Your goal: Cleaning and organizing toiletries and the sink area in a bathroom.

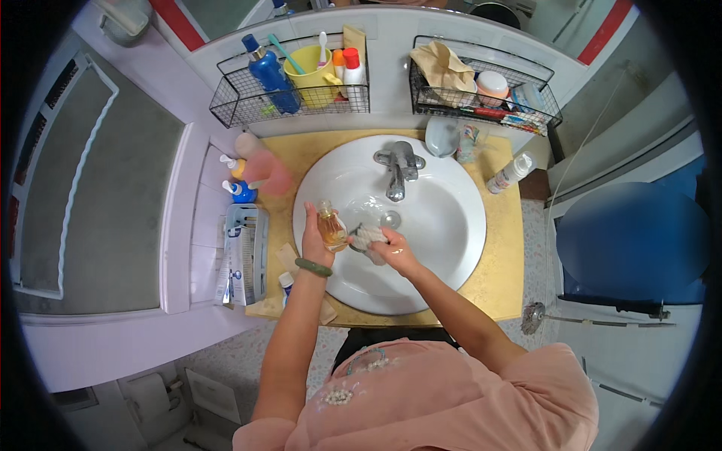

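Note:
Over the left part of the white oval washbasin (445, 248), my left hand (317, 239) holds a glass bottle of amber liquid (333, 230) with a clear cap, which looks like perfume. My right hand (397, 252) pinches a bunched, wet pale cloth (369, 237) with a dark edge, close beside the bottle. Whether the cloth touches the glass is not plain. Behind the hands stands the chrome faucet (401, 169), above the round drain (390, 219). A green bangle (313, 267) is on my left wrist.
Two black wire baskets (237, 104) (420, 93) hold toiletries on the wall. Pump bottles (242, 192), a pink object (271, 172) and a plastic tray (260, 253) with boxes line the left. A white bottle (286, 280) lies near my left forearm; a spray bottle (510, 172) and soap dish (442, 137) are at the right.

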`<act>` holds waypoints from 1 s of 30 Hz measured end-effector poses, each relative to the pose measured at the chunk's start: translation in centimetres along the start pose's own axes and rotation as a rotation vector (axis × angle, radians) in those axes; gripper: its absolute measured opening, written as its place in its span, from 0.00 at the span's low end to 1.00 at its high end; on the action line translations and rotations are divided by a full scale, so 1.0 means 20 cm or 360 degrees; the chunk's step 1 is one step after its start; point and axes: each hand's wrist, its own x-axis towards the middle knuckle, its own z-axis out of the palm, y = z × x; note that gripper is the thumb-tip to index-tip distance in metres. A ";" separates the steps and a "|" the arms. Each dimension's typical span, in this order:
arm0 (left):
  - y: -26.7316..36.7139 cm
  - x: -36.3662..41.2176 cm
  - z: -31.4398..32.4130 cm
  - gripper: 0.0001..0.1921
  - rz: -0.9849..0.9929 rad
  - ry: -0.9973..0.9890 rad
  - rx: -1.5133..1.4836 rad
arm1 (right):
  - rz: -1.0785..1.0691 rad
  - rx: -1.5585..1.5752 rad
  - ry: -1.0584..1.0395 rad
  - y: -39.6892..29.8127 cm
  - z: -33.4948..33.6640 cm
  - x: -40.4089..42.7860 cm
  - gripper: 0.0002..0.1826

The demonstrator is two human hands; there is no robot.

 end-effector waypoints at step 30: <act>-0.01 0.04 0.38 0.24 0.0457 -0.0334 -0.0356 | -0.0767 -0.0558 0.0446 -0.37 0.08 -0.22 0.30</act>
